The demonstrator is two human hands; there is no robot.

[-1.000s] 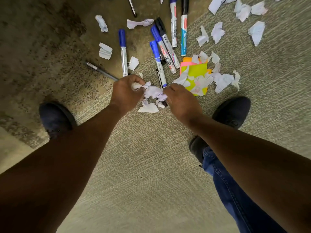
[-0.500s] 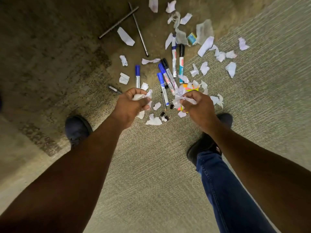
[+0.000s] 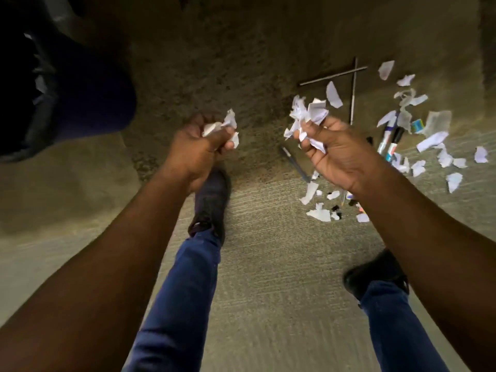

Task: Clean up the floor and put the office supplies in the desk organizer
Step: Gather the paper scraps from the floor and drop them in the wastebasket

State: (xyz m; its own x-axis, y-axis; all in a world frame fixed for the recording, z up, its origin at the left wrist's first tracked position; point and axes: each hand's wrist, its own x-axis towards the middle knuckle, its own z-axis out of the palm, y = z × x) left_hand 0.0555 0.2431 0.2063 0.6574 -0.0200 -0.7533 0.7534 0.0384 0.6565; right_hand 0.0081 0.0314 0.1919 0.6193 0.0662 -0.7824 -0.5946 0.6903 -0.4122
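paper scraps fill both fists. the left hand (image 3: 200, 146) is curled tight around a small wad of white scraps (image 3: 224, 127), bits poking out between thumb and fingers. the right hand (image 3: 335, 153) is closed on a bigger bunch of crumpled paper (image 3: 308, 112), which sticks up above the knuckles. both hands are raised off the floor, well apart from each other, forearms reaching out from the bottom corners.

below them the carpet (image 3: 268, 277) is a ribbed grey-green, turning to a darker mottled patch further out. more torn paper pieces (image 3: 440, 154) lie scattered on the right, with a few near the right wrist (image 3: 319, 214). two markers (image 3: 391, 140) lie side by side among them, partly under scraps, and a dark pen (image 3: 294, 163) lies slanted just left of the right hand. two thin dark sticks (image 3: 334, 75) lie crossed further away, beside a long white scrap (image 3: 333, 94). a small teal thing (image 3: 417, 126) sits near the markers, too blurred to name.

the person wears blue jeans and dark shoes; the left shoe (image 3: 212, 200) is planted under the left hand, the right shoe (image 3: 375, 272) lower right. a dark bulky shape (image 3: 67, 98) fills the upper left; i can't tell what it is.
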